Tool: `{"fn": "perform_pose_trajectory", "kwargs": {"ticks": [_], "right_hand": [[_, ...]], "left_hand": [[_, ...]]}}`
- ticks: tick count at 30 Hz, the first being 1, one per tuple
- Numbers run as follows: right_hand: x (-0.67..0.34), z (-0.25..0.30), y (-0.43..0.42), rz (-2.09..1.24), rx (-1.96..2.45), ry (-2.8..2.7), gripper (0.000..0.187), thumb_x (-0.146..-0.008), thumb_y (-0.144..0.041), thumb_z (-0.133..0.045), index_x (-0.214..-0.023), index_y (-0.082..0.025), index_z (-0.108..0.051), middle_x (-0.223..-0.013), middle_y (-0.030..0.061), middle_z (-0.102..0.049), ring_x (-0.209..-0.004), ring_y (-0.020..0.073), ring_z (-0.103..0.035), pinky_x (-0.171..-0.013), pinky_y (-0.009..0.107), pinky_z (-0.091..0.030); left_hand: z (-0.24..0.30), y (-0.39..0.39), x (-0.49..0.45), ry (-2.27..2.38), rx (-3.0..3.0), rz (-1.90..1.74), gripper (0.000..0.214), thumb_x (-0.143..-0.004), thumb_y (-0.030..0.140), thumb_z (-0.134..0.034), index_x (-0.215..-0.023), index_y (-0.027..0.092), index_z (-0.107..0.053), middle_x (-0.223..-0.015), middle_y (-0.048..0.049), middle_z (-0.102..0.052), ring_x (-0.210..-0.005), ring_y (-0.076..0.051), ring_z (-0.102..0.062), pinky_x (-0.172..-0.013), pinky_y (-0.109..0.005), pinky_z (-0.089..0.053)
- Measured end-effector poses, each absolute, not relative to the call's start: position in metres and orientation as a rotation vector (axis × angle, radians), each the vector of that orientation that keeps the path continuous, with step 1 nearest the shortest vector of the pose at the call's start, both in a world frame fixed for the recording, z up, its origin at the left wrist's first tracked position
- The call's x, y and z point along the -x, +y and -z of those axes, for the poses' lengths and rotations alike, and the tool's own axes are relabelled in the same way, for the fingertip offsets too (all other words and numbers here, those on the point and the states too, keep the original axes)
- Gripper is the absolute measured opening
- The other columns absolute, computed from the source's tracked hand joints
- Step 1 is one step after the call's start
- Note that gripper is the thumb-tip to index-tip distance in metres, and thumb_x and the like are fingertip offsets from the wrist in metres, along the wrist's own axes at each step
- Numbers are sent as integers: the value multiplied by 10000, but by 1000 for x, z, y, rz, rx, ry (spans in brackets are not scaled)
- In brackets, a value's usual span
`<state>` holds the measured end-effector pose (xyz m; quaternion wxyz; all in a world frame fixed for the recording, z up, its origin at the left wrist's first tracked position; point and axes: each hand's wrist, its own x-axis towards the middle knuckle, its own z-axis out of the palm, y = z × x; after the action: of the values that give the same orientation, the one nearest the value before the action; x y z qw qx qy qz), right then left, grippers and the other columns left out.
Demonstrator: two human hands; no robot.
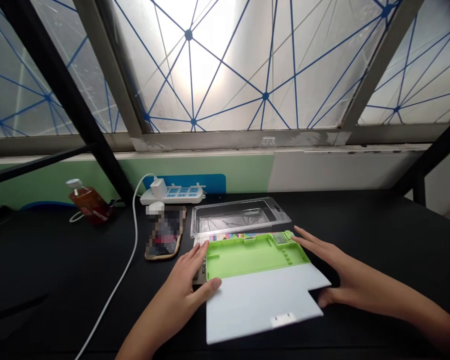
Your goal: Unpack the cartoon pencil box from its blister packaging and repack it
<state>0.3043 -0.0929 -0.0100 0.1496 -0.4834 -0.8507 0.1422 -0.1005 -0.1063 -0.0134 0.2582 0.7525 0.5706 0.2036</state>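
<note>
A pencil box lies opened out on the black desk, with its bright green inner tray (243,255) at the back and its pale white lid (255,300) folded toward me. My left hand (183,290) grips the left side, fingers along the tray's edge and thumb at the seam by the lid. At the right, my right hand (333,265) holds the box's far corner with its fingertips, while its thumb sits by the notched lid edge. Under the tray, a printed card (199,275) with the word BOX shows only in part.
Behind the box lies a clear plastic package (232,220). A phone (167,232) and a white power strip (180,195) are to the left, with a white cable (129,260) running forward. A tilted drink bottle (92,202) stands further left. Black frame bars (71,95) slant up before the window.
</note>
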Motion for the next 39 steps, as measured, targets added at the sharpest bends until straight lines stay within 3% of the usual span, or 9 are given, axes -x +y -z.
{"fn": "perform_pose_trajectory", "kwargs": {"ticks": [3, 8, 11, 16, 21, 25, 30, 34, 39], "right_hand": [[-310, 33, -85, -425, 1429, -2370, 879, -839, -483, -741, -1584, -406, -281, -1611, 61, -392, -1438, 382, -382, -1100, 573, -453], [-301, 35, -82, -479, 1461, -2223, 509, -970, -498, -536, -1451, -330, -535, -1465, 72, -592, -1410, 365, -457, -1105, 613, -437], [-296, 34, -84, -473, 1502, -2121, 515, -961, -510, -551, -1427, -290, -553, -1421, 104, -628, -1320, 332, -573, -1039, 527, -530], [-293, 45, -92, -321, 1442, -2067, 590, -857, -511, -690, -1384, -267, -582, -1340, 115, -680, -1222, 341, -644, -982, 494, -577], [-289, 32, -85, -304, 1430, -1937, 626, -915, -463, -630, -1500, -317, -464, -1360, 86, -674, -1012, 305, -737, -655, 366, -651], [-277, 5, -49, -184, 1333, -1989, 490, -917, -478, -614, -1361, -270, -635, -1328, 85, -694, -1127, 325, -693, -844, 418, -628], [-262, 0, 5, -214, 1369, -1986, 576, -914, -487, -595, -1407, -189, -595, -1339, 123, -684, -966, 323, -738, -734, 436, -635], [-263, 23, 22, -172, 1268, -2064, 526, -939, -446, -571, -1398, -191, -594, -1355, 134, -672, -1193, 327, -662, -997, 485, -555], [-271, 36, 19, -143, 1245, -2119, 502, -959, -447, -567, -1411, -226, -572, -1393, 110, -644, -1248, 304, -626, -1044, 468, -530]], "left_hand": [[16, -106, 101, 1553, -2068, -545, 754, -962, 594, -536, -1601, 324, -242, -1634, -68, -323, -1510, -361, -283, -1147, -575, -373], [22, -109, 108, 1478, -1985, -648, 635, -1033, 614, -275, -1598, 324, -273, -1642, -45, -316, -1522, -328, -265, -1189, -574, -301], [23, -108, 109, 1446, -1922, -703, 734, -992, 705, -215, -1608, 309, -264, -1662, -47, -279, -1529, -338, -246, -1199, -568, -285], [19, -108, 97, 1486, -1902, -809, 698, -1002, 593, -450, -1607, 304, -255, -1579, -81, -457, -1446, -315, -436, -1131, -461, -434], [5, -102, 76, 1404, -1806, -1100, 651, -1030, 498, -454, -1603, 360, -178, -1583, -59, -453, -1442, -279, -447, -1114, -421, -457], [-26, -67, 56, 1439, -1923, -1213, 715, -979, 477, -550, -1584, 274, -227, -1627, -117, -354, -1478, -327, -376, -1178, -505, -368], [-35, -16, 53, 1519, -2206, -1111, 541, -973, 427, -561, -1443, 188, -442, -1509, -157, -482, -1447, -314, -407, -1183, -497, -351], [-5, -4, 61, 1650, -2326, -980, 524, -1013, 455, -492, -1452, 175, -434, -1530, -180, -457, -1487, -337, -331, -1196, -535, -314], [17, -3, 65, 1807, -2378, -675, 600, -1031, 521, -401, -1511, 162, -398, -1575, -208, -408, -1529, -392, -218, -1184, -580, -305]]}}
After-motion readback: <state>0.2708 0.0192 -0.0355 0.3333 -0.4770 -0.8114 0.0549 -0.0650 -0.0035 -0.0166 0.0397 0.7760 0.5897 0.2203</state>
